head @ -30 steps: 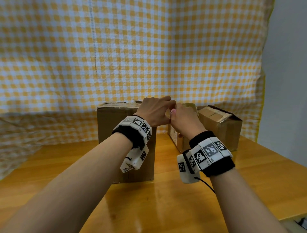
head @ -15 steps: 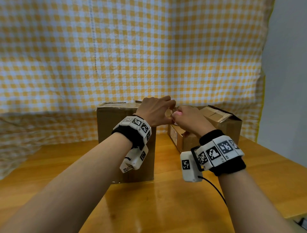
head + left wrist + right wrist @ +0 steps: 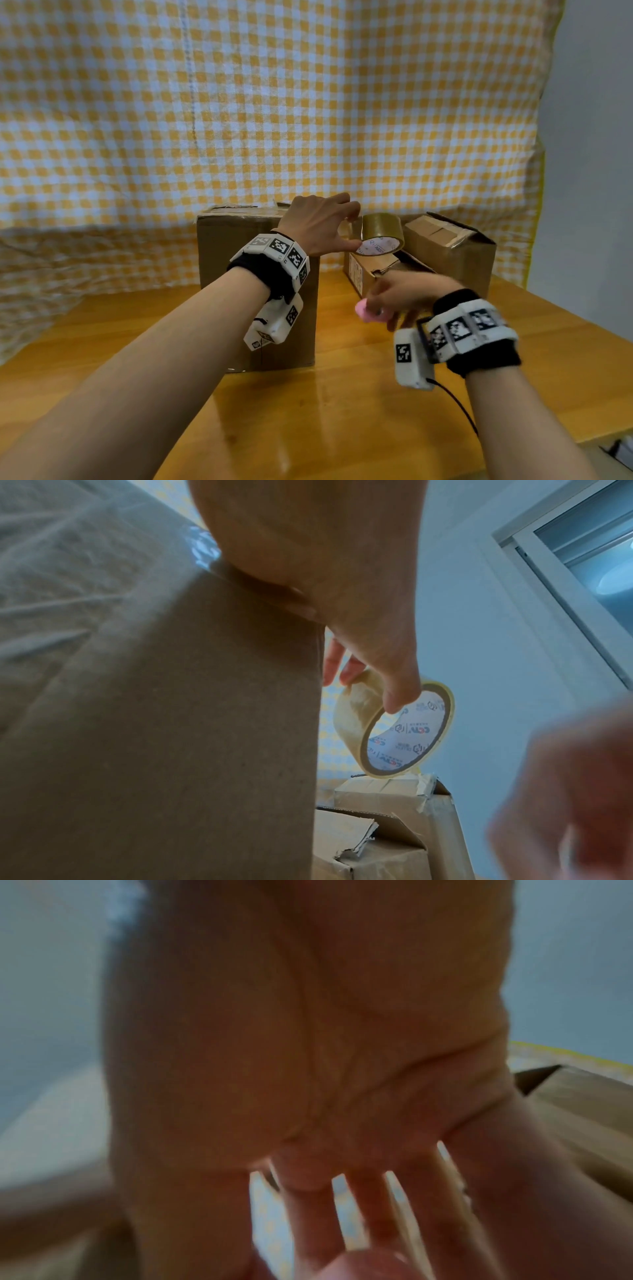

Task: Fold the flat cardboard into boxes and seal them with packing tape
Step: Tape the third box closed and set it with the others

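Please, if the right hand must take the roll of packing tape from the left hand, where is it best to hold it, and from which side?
Probably at the lower rim of the tape roll, coming from below on the right. The left hand pinches the upper left part, thumb on the core's edge, so the bottom and right stay free. The open core faces the person, so a thumb can hook inside it. The right hand already holds something pink.

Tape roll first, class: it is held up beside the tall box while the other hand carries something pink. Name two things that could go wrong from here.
1. The left hand pinches the tape roll only by its rim, in the air over the open box; it may slip and drop.
2. The right hand is blurred, gripping a small pink object; if that is a cutter, moving it fast near the other hand risks a nick.
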The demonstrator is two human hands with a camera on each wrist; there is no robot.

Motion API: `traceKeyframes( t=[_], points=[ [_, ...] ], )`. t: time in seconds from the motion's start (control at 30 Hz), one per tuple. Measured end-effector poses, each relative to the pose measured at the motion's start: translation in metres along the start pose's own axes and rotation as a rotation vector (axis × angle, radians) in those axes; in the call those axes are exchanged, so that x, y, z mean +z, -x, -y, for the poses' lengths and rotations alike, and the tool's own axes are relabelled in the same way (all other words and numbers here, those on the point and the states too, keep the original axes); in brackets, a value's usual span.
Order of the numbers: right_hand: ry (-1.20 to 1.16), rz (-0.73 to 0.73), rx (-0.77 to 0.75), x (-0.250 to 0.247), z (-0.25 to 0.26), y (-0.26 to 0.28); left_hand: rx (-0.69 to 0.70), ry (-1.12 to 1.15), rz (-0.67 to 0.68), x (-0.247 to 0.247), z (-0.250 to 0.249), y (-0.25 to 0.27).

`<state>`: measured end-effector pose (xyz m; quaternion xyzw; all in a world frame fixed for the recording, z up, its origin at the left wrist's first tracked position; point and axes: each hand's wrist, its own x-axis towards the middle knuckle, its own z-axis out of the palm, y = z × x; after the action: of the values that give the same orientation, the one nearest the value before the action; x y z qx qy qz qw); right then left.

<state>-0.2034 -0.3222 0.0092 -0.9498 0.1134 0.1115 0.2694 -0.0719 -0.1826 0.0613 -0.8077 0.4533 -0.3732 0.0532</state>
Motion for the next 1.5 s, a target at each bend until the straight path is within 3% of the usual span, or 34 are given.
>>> traceKeyframes(
  t=[0.1,0.23,0.3,0.37,0.4,0.47,0.5,0.57,0.63,0.73,1.13,1.27,1.4,1.5],
  points=[
    [0.153,0.147,0.022,0.035,-0.011,-0.039,0.001,-0.006,-0.008,0.000,0.000,0.000],
    [-0.031,0.233,0.106,0.072,-0.030,-0.071,0.006,-0.003,-0.008,-0.002,-0.001,0.002],
    [-0.145,0.133,0.141,0.080,-0.038,-0.077,0.010,-0.007,-0.008,-0.002,-0.001,0.002],
    [-0.175,-0.129,0.118,0.076,-0.045,-0.083,0.011,-0.011,-0.011,-0.002,-0.001,0.003],
    [-0.275,-0.322,0.096,0.071,-0.047,-0.086,0.012,-0.012,-0.013,-0.002,-0.001,0.003],
    [-0.717,-0.689,0.052,0.054,-0.044,-0.084,0.011,-0.007,-0.015,-0.001,0.000,0.003],
    [-0.988,-0.777,0.015,0.044,-0.040,-0.080,0.010,-0.004,-0.014,-0.001,0.000,0.003],
    [-1.446,-0.718,-0.137,0.027,-0.030,-0.068,0.008,-0.003,-0.014,-0.001,-0.001,0.003],
    [-1.606,-0.556,-0.317,0.015,-0.020,-0.060,0.007,-0.006,-0.011,-0.002,-0.002,0.003],
    [-1.513,-0.534,-0.401,0.007,-0.007,-0.062,-0.007,-0.003,-0.004,-0.003,-0.002,0.004],
    [-1.518,-0.755,-0.276,0.015,-0.016,-0.071,-0.080,0.074,0.059,-0.007,-0.005,0.006],
    [-1.094,-0.736,-0.067,0.021,-0.035,-0.080,-0.132,0.212,0.022,-0.009,-0.005,0.004],
    [-0.555,-0.621,0.242,0.039,-0.055,-0.102,-0.157,0.264,0.021,-0.010,-0.003,0.004],
    [-0.322,-0.496,0.406,0.058,-0.067,-0.113,-0.186,0.324,0.032,-0.014,-0.002,0.003]
  ],
)
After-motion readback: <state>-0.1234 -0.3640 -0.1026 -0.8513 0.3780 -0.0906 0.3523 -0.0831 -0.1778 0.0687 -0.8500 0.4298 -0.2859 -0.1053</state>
